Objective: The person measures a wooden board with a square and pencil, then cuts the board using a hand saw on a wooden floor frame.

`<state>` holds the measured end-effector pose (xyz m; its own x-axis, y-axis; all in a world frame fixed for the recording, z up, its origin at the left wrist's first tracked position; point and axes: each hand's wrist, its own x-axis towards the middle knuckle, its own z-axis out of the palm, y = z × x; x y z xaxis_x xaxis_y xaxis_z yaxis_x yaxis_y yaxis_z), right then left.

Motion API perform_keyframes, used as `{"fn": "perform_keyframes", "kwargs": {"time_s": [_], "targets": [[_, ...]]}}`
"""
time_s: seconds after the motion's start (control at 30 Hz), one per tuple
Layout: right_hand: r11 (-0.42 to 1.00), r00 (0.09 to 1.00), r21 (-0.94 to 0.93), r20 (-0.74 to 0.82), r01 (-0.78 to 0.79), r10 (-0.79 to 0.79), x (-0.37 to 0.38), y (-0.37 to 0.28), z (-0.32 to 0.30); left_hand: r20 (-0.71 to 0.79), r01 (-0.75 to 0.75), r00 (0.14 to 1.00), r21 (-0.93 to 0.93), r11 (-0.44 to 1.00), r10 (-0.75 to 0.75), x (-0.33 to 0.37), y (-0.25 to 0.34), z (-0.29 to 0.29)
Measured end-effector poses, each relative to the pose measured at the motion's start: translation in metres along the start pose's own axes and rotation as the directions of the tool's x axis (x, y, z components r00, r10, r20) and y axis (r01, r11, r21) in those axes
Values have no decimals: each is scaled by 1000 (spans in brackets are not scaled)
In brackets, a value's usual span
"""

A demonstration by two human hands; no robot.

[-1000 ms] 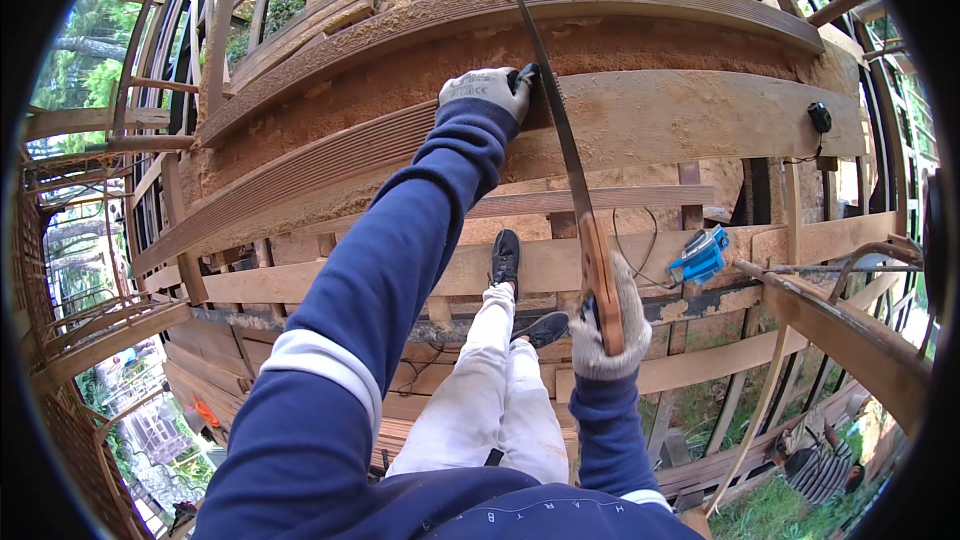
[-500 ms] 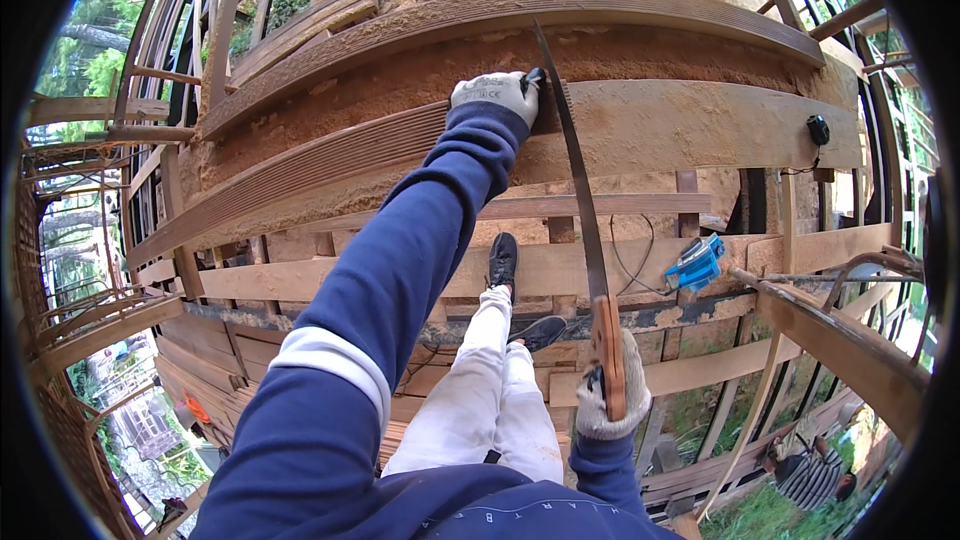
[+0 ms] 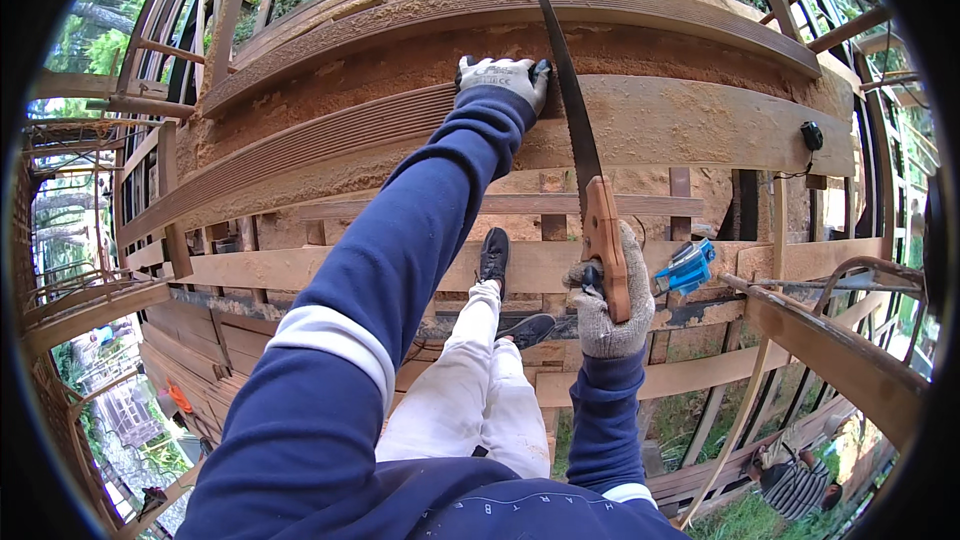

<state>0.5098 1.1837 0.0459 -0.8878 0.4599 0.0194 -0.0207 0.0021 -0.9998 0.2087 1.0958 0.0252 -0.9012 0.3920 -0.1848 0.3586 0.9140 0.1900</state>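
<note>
My right hand, in a knitted work glove, is closed round the wooden handle of a handsaw. The long dark blade points away from me and crosses a pale board sprinkled with sawdust. Just left of the blade, my left hand, gloved in white and black, presses on the far edge of a grooved plank. Its fingers curl over that edge, partly hidden, and the thumb side is close to the blade. The saw's tip reaches past the far grooved beam.
A black tape measure lies on the board's right end. Below it, a blue power tool sits on a lower plank. A thick beam and metal bars stand at right. Another person in a striped top is lower down at right.
My right hand has pushed the saw forward, away from me, so its tip has gone farther beyond the far beam. The left hand stays in place on the plank.
</note>
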Motion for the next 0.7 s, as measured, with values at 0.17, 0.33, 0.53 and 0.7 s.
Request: {"fn": "perform_keyframes", "kwargs": {"time_s": [0.17,0.33,0.53,0.7], "targets": [[990,991,-85,-64,111,-116,-3,8,5,-27,67,997,31,997,-67,-11,18,-3],[992,987,-36,-102,-125,121,-62,-8,-15,-32,89,996,55,994,-88,-13,10,1],[973,965,26,-127,-228,229,-93,6,-29,-89,60,994,43,997,-56,-13,14,5],[965,992,-244,-58,93,-110,-4,7,-1,-65,87,994,47,995,-83,-11,14,5]]}}
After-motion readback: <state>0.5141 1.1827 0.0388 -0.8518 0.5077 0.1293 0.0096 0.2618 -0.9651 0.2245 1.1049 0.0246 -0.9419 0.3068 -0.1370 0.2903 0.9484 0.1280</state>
